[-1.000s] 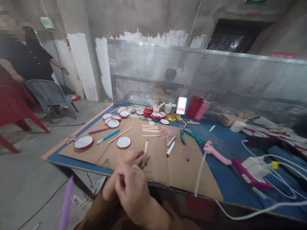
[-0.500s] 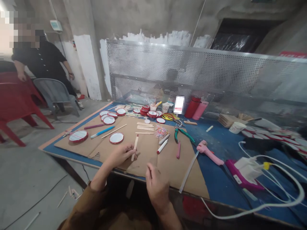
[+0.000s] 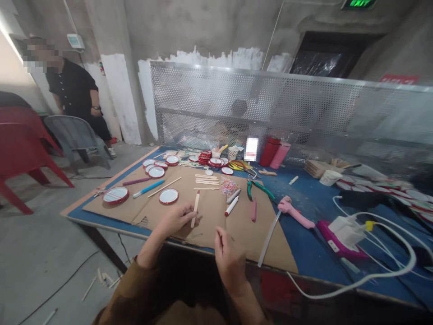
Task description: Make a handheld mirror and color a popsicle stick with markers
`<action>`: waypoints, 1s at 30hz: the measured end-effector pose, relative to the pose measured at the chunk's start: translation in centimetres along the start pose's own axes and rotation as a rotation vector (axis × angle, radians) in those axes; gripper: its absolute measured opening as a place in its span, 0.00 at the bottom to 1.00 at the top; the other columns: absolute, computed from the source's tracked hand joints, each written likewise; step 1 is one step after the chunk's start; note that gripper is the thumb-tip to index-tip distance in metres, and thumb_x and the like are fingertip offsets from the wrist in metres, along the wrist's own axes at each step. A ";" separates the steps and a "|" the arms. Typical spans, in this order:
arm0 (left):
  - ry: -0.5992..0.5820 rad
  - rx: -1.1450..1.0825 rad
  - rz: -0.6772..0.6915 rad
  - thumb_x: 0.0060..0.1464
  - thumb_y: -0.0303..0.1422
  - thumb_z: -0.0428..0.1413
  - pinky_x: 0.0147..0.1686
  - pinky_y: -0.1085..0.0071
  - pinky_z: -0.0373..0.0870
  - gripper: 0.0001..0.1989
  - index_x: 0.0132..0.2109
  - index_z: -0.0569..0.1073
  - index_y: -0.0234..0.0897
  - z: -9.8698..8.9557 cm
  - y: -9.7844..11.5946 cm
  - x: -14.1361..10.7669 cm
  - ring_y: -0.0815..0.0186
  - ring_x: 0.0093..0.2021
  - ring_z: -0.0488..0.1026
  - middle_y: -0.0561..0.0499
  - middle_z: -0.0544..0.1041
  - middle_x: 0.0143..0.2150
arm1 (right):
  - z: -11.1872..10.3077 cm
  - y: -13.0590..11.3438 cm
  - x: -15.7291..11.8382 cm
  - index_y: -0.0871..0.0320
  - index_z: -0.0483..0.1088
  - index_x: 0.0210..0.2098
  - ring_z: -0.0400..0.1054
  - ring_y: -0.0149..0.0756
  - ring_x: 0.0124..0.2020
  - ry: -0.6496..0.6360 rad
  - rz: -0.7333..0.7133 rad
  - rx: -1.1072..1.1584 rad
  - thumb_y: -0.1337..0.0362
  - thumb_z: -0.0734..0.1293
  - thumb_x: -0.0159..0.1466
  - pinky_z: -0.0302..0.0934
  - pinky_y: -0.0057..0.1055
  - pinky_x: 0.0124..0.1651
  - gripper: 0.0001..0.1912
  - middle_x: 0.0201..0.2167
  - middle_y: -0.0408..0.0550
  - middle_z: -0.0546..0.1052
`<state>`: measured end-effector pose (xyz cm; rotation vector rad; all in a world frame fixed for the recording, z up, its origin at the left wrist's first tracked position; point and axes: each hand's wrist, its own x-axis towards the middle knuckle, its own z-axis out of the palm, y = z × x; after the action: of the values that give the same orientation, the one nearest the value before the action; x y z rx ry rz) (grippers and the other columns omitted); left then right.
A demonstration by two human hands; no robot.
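Note:
My left hand [image 3: 179, 220] pinches a wooden craft stick [image 3: 195, 207] whose upper end is dark red. The stick stands tilted over the cardboard sheet [image 3: 149, 205]. At the front edge of the table my right hand [image 3: 231, 259] is closed in a loose fist; what it holds, if anything, is hidden. Beyond the stick lie more craft sticks [image 3: 207, 179] in a row and a heap of small coloured rubber bands [image 3: 230, 185]. A white marker with a red end [image 3: 232, 206] lies between the hands and that heap. Left of the stick sits a white disc with a red rim [image 3: 168, 196].
Green-handled pliers [image 3: 250, 189], a pink glue gun [image 3: 294, 212] and a purple power strip [image 3: 338, 243] with white cables lie to the right. More red-rimmed discs [image 3: 115, 195] are at the left. A perforated metal screen [image 3: 203, 99] stands behind. One person [image 3: 76, 88] stands near the chairs.
The view has shifted slightly, so the table items appear a little further right. My left hand keeps its hold on the craft stick. The person at the left has moved rightward.

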<state>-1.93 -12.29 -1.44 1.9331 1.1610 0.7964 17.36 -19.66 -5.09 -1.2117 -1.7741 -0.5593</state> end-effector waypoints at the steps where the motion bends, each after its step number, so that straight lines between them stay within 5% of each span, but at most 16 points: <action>1: 0.003 0.005 0.003 0.59 0.39 0.48 0.38 0.72 0.68 0.14 0.31 0.72 0.37 0.0 0.0 0.0 0.63 0.34 0.76 0.49 0.81 0.31 | 0.0 0.0 0.0 0.63 0.74 0.39 0.75 0.32 0.21 -0.002 -0.008 0.001 0.67 0.53 0.74 0.60 0.27 0.25 0.18 0.26 0.48 0.81; 21: -0.028 0.014 0.017 0.59 0.36 0.47 0.37 0.72 0.65 0.14 0.30 0.74 0.37 0.1 0.4 -0.1 0.62 0.35 0.76 0.49 0.81 0.32 | -0.1 0.6 -0.7 0.63 0.75 0.38 0.76 0.33 0.23 -0.022 -0.052 -0.035 0.65 0.55 0.73 0.64 0.26 0.29 0.18 0.27 0.49 0.82; 30: -0.053 0.015 -0.048 0.57 0.33 0.47 0.38 0.71 0.63 0.15 0.27 0.74 0.38 0.2 0.7 -0.3 0.62 0.37 0.74 0.49 0.78 0.31 | -0.2 2.0 -3.4 0.59 0.77 0.41 0.77 0.35 0.25 -0.214 0.002 -0.038 0.63 0.55 0.72 0.67 0.26 0.31 0.19 0.29 0.49 0.82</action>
<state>-1.59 -12.81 -0.96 1.9201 1.1804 0.7090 19.65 -20.63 -8.13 -1.3408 -1.9477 -0.4784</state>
